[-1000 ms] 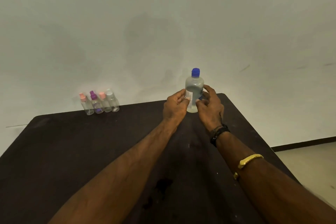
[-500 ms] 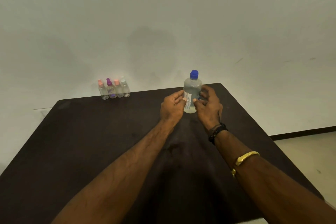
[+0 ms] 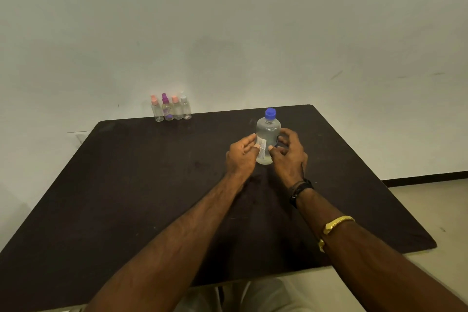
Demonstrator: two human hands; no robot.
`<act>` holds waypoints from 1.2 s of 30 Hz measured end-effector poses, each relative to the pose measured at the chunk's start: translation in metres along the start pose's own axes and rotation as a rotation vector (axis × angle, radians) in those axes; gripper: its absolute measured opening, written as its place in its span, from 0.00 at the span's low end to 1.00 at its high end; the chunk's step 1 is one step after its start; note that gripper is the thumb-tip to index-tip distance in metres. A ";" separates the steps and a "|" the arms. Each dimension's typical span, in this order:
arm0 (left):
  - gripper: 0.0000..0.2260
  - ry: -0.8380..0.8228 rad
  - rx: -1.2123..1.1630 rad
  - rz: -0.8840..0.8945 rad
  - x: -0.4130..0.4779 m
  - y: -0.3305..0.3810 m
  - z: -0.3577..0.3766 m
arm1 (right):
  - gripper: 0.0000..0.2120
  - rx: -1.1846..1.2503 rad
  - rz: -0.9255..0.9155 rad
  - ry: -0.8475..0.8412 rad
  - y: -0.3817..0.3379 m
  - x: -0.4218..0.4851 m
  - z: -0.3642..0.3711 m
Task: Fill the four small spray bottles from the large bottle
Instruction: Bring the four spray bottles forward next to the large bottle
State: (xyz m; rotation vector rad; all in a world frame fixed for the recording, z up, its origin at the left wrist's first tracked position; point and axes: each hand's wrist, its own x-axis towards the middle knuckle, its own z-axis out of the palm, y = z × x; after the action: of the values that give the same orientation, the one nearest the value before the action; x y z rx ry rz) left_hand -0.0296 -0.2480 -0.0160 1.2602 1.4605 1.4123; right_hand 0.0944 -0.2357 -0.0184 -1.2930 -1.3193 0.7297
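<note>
The large clear bottle with a blue cap stands upright on the dark table, right of centre. My left hand grips its left side, thumb on the white label. My right hand curls round its right side, thumb at the front. A row of small clear spray bottles with pink, purple, pink and white caps stands at the table's far edge, well left of the hands, against the wall.
A pale wall rises right behind the table. The table's right edge drops to a light floor with a dark skirting line. My right forearm wears a black band and a gold bangle.
The large bottle has come from the far edge toward the table's middle, still between both hands. The view has pulled back and tilted, so more of the table shows.
</note>
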 end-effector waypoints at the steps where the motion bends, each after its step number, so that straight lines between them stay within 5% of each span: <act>1: 0.19 -0.004 0.000 -0.007 -0.002 -0.002 -0.001 | 0.25 0.004 0.004 -0.004 0.001 -0.002 0.000; 24: 0.20 -0.048 -0.242 -0.239 -0.017 -0.008 -0.003 | 0.28 -0.066 0.016 -0.024 0.017 -0.014 0.006; 36: 0.24 0.056 0.137 0.045 -0.015 0.015 -0.032 | 0.38 -0.366 -0.215 0.036 -0.010 -0.014 0.008</act>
State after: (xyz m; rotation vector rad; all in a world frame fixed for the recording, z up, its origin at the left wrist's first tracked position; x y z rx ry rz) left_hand -0.0540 -0.2726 0.0010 1.3552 1.5993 1.4069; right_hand 0.0812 -0.2492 -0.0151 -1.4123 -1.5836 0.3215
